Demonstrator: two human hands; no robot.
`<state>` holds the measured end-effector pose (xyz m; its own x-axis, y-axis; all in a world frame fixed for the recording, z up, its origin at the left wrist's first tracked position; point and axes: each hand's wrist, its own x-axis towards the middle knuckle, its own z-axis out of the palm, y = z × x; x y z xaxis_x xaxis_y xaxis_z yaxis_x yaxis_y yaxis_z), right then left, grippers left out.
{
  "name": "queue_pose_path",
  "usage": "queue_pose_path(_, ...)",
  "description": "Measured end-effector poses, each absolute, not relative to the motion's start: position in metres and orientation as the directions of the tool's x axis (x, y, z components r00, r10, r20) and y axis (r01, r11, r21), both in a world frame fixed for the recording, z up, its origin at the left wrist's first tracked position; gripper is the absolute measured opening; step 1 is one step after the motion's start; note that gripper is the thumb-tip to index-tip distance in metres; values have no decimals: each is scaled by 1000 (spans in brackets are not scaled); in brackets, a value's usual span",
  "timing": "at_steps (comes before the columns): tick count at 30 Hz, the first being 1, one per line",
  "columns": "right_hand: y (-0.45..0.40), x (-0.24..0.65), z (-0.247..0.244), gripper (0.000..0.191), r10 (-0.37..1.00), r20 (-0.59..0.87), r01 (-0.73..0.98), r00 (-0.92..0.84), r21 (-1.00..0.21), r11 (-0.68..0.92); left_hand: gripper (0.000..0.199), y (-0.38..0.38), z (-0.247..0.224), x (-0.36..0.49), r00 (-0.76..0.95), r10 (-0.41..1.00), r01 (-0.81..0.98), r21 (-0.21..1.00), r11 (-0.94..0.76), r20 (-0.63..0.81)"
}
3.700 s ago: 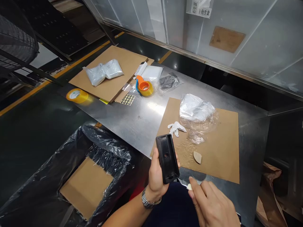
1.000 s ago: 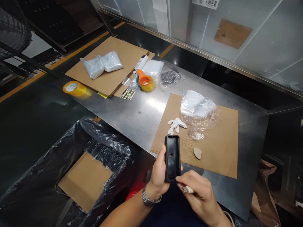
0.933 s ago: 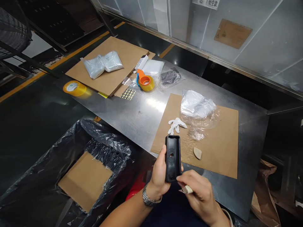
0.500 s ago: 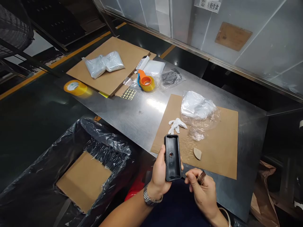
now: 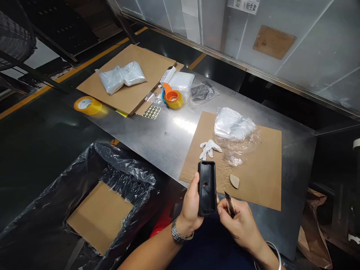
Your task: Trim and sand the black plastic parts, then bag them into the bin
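Note:
My left hand is wrapped round a black rectangular tray-like case, its hollow side facing me and a small round hole in its floor. Between the thumb and fingers of my right hand is a small brown blade-like tool, its dark pointed end up; the exact kind is unclear. That hand is close to the lower right side of the case. Beyond the case, a white glove and a beige wedge-shaped piece lie on a cardboard sheet.
Clear plastic bags lie on the cardboard. Farther left on the metal table are an orange tape dispenser, round stickers, a yellow tape roll and stacked cardboard. A black-lined bin stands at lower left.
The case has shifted slightly right and tilted a little in my left hand. My right hand has turned, bringing the blade-like tool upright and closer to the case. The view has moved slightly.

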<state>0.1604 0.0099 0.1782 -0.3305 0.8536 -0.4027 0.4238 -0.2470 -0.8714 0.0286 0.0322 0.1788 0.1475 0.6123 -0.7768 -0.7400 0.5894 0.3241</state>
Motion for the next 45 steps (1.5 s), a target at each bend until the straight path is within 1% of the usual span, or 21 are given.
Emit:
queue_pose_path(2, 9, 161, 177, 27, 848, -416, 388, -327, -878, -281, 53, 34, 179, 28, 177, 617, -762, 290, 579, -767)
queue_pose_path(5, 7, 165, 180, 33, 830, -470, 333, -301, -867, -371, 52, 37, 182, 27, 163, 620, -775, 289, 562, -767)
queue_pose_path(7, 4, 168, 185, 34, 786, -523, 239, -331, -852, -466, 51, 39, 184, 26, 134, 629, -790, 301, 534, -766)
queue_pose_path(9, 1, 170, 192, 35, 713, -568, 173, -410, -816, -551, 51, 40, 184, 26, 99, 647, -810, 317, 493, -756)
queue_pose_path(13, -5, 168, 202, 37, 537, -632, 221, -559, -737, -638, 49, 41, 179, 26, 31, 688, -838, 356, 413, -725)
queue_pose_path(15, -7, 165, 204, 40, 492, -638, 236, -593, -721, -652, 49, 40, 177, 26, 1, 697, -838, 379, 392, -717)
queue_pose_path(17, -7, 163, 205, 41, 477, -638, 269, -604, -727, -632, 48, 39, 176, 25, -33, 709, -835, 409, 367, -704)
queue_pose_path(21, -2, 160, 213, 41, 453, -664, 422, -595, -738, -527, 46, 37, 177, 24, -80, 728, -836, 444, 323, -680)
queue_pose_path(24, 1, 157, 218, 39, 484, -660, 489, -574, -751, -444, 47, 37, 177, 24, -98, 728, -834, 456, 312, -678)
queue_pose_path(26, 2, 155, 218, 37, 503, -652, 502, -567, -758, -417, 47, 37, 177, 23, -106, 729, -833, 460, 306, -676)
queue_pose_path(37, 4, 153, 220, 36, 478, -674, 537, -564, -738, -408, 48, 36, 175, 23, -117, 744, -828, 478, 292, -658)
queue_pose_path(41, 3, 154, 218, 35, 476, -680, 566, -558, -731, -381, 49, 35, 174, 24, -154, 745, -809, 516, 282, -649)
queue_pose_path(45, -1, 155, 214, 27, 498, -682, 591, -536, -724, -355, 49, 35, 175, 25, -192, 754, -783, 561, 267, -628)
